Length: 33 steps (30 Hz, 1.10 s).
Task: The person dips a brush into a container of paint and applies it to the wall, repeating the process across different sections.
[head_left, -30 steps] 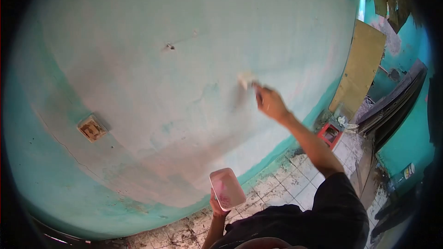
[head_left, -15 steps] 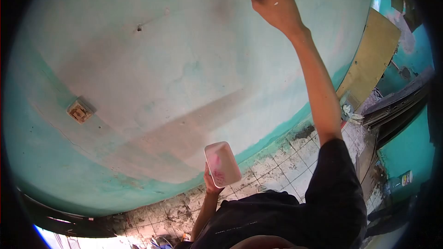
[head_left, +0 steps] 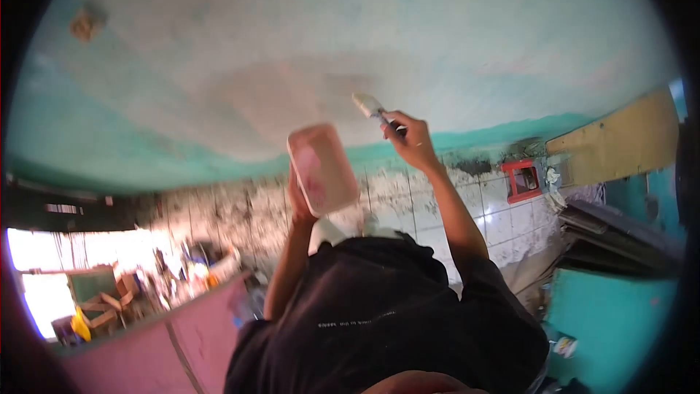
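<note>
My right hand (head_left: pixel 412 140) is closed round the dark handle of a paintbrush (head_left: pixel 370 105), whose pale bristles point up and left. The brush overlaps the wall in this view, a little above and right of the tub. In my left hand (head_left: pixel 300 201) is a pinkish rectangular plastic tub (head_left: pixel 332 168), tilted so its inside shows, with brighter pink paint smears on it. The fingers of this hand are partly hidden behind the tub. Behind both hands rises a wall (head_left: pixel 270 98), whitish over turquoise green, with a darker patch in the middle.
A square wall box (head_left: pixel 86 25) sits at upper left. The stained tile floor (head_left: pixel 408 201) runs below the wall. To the right are a red frame (head_left: pixel 522 180), a tan board (head_left: pixel 620 138) and stacked dark sheets (head_left: pixel 605 237). Clutter lies beyond a pink partition (head_left: pixel 138 354) at lower left.
My right hand has come down from high on the wall with the brush, close to the tub. The tub has risen in view, and the camera has tilted down to show more floor.
</note>
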Tool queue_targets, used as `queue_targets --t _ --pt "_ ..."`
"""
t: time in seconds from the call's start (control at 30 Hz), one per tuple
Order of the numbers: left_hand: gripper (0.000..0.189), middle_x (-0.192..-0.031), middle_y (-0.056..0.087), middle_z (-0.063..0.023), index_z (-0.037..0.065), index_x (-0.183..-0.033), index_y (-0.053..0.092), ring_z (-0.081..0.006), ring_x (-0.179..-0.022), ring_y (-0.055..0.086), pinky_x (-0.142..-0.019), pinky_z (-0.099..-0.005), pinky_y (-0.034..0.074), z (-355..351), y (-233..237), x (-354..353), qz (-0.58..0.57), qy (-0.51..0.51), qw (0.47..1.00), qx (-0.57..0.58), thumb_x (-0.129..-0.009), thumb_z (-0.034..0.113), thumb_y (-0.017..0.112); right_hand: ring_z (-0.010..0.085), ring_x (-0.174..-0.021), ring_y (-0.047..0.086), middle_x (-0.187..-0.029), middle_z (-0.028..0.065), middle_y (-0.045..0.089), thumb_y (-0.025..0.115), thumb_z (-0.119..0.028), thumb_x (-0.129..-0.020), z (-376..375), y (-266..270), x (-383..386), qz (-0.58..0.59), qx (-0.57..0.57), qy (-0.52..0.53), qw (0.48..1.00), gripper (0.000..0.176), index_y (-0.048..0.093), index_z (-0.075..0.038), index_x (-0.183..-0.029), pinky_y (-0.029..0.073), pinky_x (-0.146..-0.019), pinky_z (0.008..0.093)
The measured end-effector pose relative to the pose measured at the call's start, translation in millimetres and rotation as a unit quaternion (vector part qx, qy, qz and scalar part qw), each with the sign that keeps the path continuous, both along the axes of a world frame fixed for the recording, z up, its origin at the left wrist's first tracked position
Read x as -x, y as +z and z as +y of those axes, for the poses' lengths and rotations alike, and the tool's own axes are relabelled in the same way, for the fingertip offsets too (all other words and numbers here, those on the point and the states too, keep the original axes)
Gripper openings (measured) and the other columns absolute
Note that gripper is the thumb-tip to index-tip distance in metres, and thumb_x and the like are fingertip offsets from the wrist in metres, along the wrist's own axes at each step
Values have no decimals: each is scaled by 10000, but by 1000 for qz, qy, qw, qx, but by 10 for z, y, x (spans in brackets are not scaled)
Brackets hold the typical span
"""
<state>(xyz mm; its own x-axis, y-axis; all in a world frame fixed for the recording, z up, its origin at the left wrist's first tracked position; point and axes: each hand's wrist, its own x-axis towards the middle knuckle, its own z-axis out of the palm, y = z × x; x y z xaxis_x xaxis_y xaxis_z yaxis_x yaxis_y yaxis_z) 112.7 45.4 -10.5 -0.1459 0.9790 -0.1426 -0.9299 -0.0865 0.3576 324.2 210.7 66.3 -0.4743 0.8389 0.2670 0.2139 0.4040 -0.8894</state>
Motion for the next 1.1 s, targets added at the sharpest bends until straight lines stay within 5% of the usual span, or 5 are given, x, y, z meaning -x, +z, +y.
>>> queue_targets --t 0.13,0.33,0.87,0.93,1.1 --pt "625 -1361 569 -106 56 -1452 440 -268 -1212 585 -1038 -434 487 -104 -14 -198 13 -9 1000 0 -1054 525 327 58 -481 479 -607 26 602 659 -170 -961 -520 724 -383 -35 176 74 981 182 639 8 -994 397 -483 247" --pt "616 -1299 603 -139 24 -1414 471 -260 -1141 620 -977 -403 517 -151 -222 -341 9 -27 999 -16 -1061 508 332 81 -465 495 -547 36 532 648 -98 -949 -898 848 -872 -197 51 157 967 111 621 9 -958 372 -468 261" --pt "585 -1320 593 -139 6 -1423 451 -252 -1179 597 -1022 -399 483 -356 123 -692 54 -14 991 119 -1074 460 330 352 -599 658 -671 202 652 696 -77 -854 -943 558 -677 -213 45 200 955 131 690 24 -938 490 -574 374" --pt "587 -1299 608 -138 10 -1423 453 -237 -1169 602 -1024 -389 479 -419 219 -703 355 -4 925 137 -1070 466 343 366 -609 658 -676 211 650 694 -73 -849 -912 504 -620 -241 44 209 947 124 683 27 -922 494 -579 384" --pt "590 -1156 667 -125 -14 -1330 531 -205 -967 666 -835 -342 550 -344 31 -771 113 -14 975 189 -1057 485 372 398 -634 651 -683 235 635 685 -75 -844 -923 398 -571 -247 46 229 940 115 660 35 -869 501 -592 413"
